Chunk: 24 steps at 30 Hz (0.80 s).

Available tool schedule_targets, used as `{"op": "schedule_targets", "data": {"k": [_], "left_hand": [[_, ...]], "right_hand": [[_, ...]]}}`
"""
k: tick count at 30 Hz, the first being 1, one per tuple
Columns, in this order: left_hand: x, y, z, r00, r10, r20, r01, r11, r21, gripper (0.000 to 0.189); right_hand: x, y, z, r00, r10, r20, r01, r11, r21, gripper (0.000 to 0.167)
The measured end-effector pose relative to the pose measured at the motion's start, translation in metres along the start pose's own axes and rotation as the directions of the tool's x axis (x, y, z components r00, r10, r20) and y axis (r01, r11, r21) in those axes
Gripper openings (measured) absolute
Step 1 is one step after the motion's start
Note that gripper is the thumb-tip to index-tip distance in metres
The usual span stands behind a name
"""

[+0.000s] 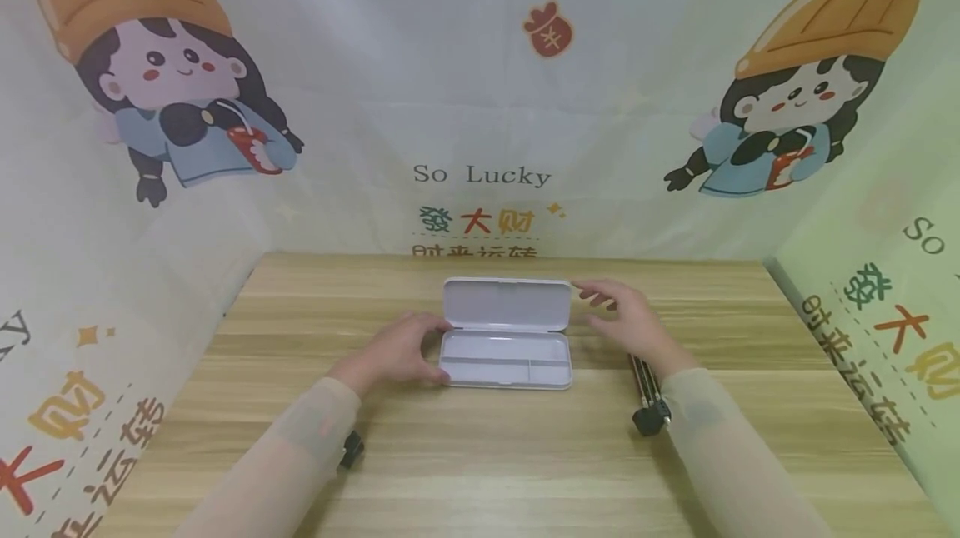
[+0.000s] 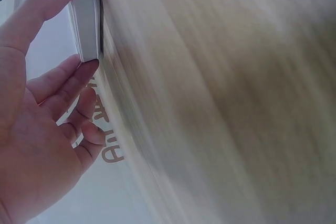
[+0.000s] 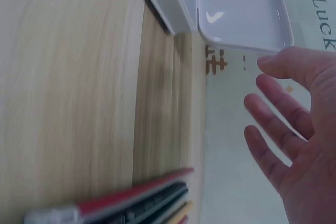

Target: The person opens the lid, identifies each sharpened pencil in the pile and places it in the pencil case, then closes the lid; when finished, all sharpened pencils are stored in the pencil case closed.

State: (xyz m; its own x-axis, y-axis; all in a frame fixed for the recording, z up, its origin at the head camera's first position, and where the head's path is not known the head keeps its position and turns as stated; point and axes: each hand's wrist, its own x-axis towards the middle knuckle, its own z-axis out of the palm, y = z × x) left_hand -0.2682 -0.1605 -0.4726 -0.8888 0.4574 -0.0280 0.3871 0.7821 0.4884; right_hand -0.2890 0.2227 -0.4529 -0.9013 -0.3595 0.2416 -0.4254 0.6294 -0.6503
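A white pencil box [image 1: 487, 372] stands unfolded on the wooden table, its hinged lid [image 1: 507, 303] raised at the back. Inside the base, dividers form a long rear compartment and two front ones; no contents show there. My left hand [image 1: 400, 349] grips the base's left end, thumb at the front corner and fingers at the rear. In the left wrist view, the thumb and fingertips meet the box's edge [image 2: 86, 19]. My right hand [image 1: 626, 321] is beside the lid's right edge with fingers spread loosely, thumb tip close to the lid's corner [image 3: 247, 9] in the right wrist view.
Several pens [image 3: 131, 195], red, dark and yellow among them, lie on the table [image 1: 480, 455] beneath my right wrist. Small black devices [image 1: 351, 449] sit at both wrists. A printed cloth [image 1: 480, 105] rises behind the table and along both sides.
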Motion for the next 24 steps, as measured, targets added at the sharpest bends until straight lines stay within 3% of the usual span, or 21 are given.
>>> {"op": "schedule_targets", "data": {"k": [8, 16, 24], "left_hand": [[0.0, 0.0, -0.001, 1.0, -0.008, 0.012, 0.008, 1.0, 0.004, 0.085], [-0.001, 0.0, 0.0, 1.0, -0.014, 0.017, 0.014, 1.0, -0.004, 0.085], [-0.002, 0.002, -0.002, 1.0, -0.014, 0.009, 0.014, 1.0, -0.021, 0.085]], "right_hand": [[-0.018, 0.012, -0.015, 0.997, 0.037, -0.064, -0.045, 0.99, -0.132, 0.041], [-0.041, 0.024, -0.033, 0.981, 0.193, -0.026, -0.193, 0.954, -0.229, 0.036], [-0.06, 0.038, -0.051, 0.958, 0.286, 0.002, -0.277, 0.931, -0.239, 0.041]]}}
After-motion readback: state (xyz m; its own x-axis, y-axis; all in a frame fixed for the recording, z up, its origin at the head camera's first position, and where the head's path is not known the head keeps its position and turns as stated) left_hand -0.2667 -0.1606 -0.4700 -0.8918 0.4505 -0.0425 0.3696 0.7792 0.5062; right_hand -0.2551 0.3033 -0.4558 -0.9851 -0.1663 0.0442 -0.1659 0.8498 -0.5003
